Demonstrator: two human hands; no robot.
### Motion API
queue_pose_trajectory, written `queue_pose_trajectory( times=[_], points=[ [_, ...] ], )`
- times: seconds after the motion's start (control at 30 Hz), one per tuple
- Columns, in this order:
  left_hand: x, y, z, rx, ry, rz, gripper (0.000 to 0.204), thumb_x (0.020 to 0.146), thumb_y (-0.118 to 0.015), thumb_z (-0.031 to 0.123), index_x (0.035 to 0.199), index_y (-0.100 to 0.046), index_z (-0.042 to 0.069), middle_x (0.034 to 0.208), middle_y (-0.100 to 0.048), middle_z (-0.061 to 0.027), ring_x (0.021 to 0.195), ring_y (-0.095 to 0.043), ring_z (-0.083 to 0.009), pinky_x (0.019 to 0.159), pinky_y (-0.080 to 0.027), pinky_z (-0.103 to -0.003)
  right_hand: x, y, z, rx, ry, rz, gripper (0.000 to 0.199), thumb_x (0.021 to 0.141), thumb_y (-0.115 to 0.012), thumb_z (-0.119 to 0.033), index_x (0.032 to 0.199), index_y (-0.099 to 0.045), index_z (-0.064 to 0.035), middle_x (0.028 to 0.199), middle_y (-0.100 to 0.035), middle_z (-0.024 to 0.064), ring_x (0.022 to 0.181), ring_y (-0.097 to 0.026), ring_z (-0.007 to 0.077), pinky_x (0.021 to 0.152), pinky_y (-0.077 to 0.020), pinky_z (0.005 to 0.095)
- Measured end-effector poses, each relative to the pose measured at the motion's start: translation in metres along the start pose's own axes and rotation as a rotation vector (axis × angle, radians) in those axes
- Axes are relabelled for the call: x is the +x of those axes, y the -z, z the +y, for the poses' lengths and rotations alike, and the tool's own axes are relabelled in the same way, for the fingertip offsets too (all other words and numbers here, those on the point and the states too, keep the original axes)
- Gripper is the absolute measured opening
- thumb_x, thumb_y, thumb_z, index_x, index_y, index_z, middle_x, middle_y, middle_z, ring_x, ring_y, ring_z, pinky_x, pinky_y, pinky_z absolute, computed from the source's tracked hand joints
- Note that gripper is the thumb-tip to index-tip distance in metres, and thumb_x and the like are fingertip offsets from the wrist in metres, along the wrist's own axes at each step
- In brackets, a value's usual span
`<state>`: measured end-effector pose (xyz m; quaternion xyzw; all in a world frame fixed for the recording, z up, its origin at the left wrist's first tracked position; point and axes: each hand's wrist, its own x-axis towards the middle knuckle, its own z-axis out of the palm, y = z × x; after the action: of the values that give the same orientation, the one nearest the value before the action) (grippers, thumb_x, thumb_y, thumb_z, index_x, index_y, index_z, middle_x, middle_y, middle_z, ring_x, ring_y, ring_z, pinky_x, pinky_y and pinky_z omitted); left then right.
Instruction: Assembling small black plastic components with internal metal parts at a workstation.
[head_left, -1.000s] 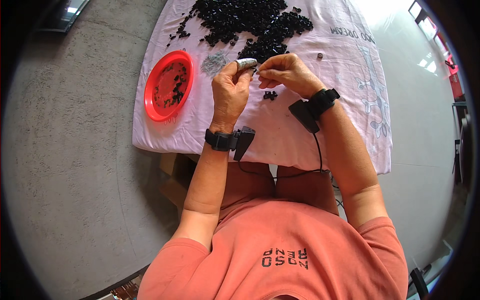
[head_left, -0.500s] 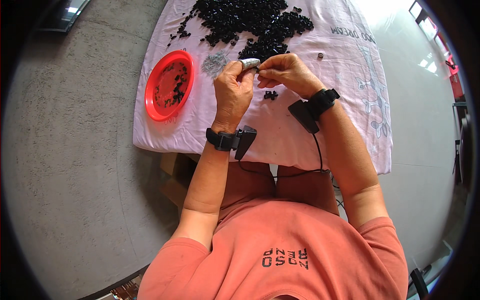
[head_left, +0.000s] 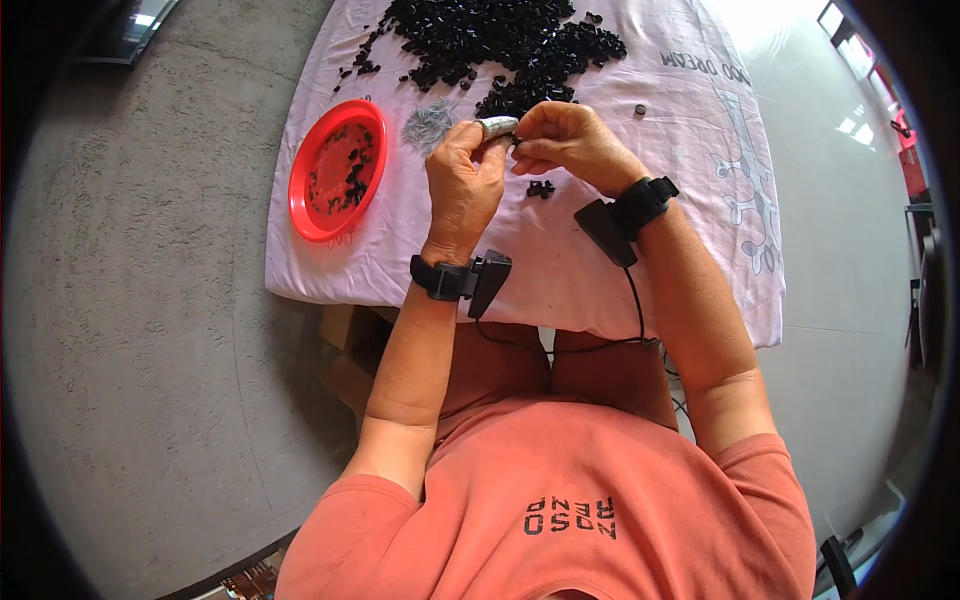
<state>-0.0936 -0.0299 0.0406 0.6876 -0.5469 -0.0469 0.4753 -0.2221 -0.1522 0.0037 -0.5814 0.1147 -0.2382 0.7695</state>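
My left hand (head_left: 465,185) is closed in a pinch on a small black piece (head_left: 515,142). A silvery-grey wrap (head_left: 498,127) covers its index finger. Right beside it, my right hand (head_left: 575,145) is pinched shut at the same piece; whatever lies between its fingertips is too small to name. Just below the fingertips, a few black pieces (head_left: 540,189) lie in a little cluster. Beyond both hands spreads a large heap of small black pieces (head_left: 480,35). Thin grey metal bits (head_left: 428,124) form a small pile next to my left hand.
A red plastic bowl (head_left: 297,205) with scattered black pieces stands at the left on the pink cloth (head_left: 400,275) covering the table. One small dark ring (head_left: 640,110) lies at the right. A black cable (head_left: 637,300) runs between devices strapped to my wrists.
My right fingers have shifted slightly up and left at the fingertips of my left hand. My left hand has barely moved, and the heap and bowl look the same.
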Motion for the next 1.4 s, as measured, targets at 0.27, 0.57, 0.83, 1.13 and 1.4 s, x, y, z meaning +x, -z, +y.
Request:
queue_pose_trajectory(
  times=[0.27,0.57,0.83,1.13,1.4],
  points=[
    [0.0009,0.0007,0.002,0.006,0.0,-0.021,0.012,0.085,-0.068,-0.001,0.097,-0.072,-0.001,0.085,-0.068,-0.0094,0.071,-0.066,-0.0175,0.064,-0.052,-0.029,-0.0011,0.0013,-0.0014,-0.013,-0.006,-0.026,0.014,0.095,-0.064,-0.003,0.108,-0.057,-0.0005,0.093,-0.071,0.011,0.085,-0.073,0.0181,0.075,-0.0609,0.0269],
    [-0.0015,0.0019,-0.0018,0.065,-0.037,-0.08,0.014,0.086,-0.068,-0.001,0.101,-0.07,0.001,0.084,-0.066,-0.0065,0.075,-0.063,-0.0126,0.069,-0.051,-0.028,-0.0032,-0.0037,0.0003,-0.005,-0.068,0.038,0.017,0.093,-0.067,-0.004,0.107,-0.058,-0.0031,0.094,-0.072,0.0092,0.084,-0.073,0.0163,0.071,-0.0604,0.0251],
    [-0.0005,-0.0002,0.001,0.21,-0.161,-0.108,0.033,0.076,-0.074,-0.003,0.108,-0.068,0.002,0.092,-0.065,-0.0078,0.081,-0.067,-0.0183,0.075,-0.054,-0.031,-0.0007,-0.0019,0.0012,-0.094,-0.082,0.095,0.022,0.092,-0.071,-0.01,0.11,-0.059,-0.0047,0.098,-0.074,0.0078,0.082,-0.07,0.0097,0.067,-0.0572,0.0215],
    [-0.0003,-0.0034,-0.0042,0.081,-0.148,-0.072,0.023,0.072,-0.07,-0.008,0.094,-0.064,-0.002,0.086,-0.062,-0.0114,0.075,-0.067,-0.025,0.067,-0.054,-0.034,-0.0023,-0.0011,0.0011,-0.067,-0.025,0.038,0.035,0.096,-0.066,-0.014,0.129,-0.058,-0.0045,0.104,-0.073,0.0062,0.088,-0.07,0.0095,0.073,-0.0563,0.023],
    [0.0006,0.0026,-0.0045,0.125,-0.156,-0.076,0.021,0.078,-0.071,-0.004,0.098,-0.065,-0.002,0.085,-0.063,-0.012,0.072,-0.066,-0.0255,0.065,-0.053,-0.036,-0.0025,0.0002,0.0002,-0.061,-0.068,0.012,0.035,0.098,-0.064,-0.018,0.128,-0.06,-0.001,0.105,-0.073,0.0085,0.093,-0.071,0.0131,0.078,-0.0577,0.0255]
  ],
)
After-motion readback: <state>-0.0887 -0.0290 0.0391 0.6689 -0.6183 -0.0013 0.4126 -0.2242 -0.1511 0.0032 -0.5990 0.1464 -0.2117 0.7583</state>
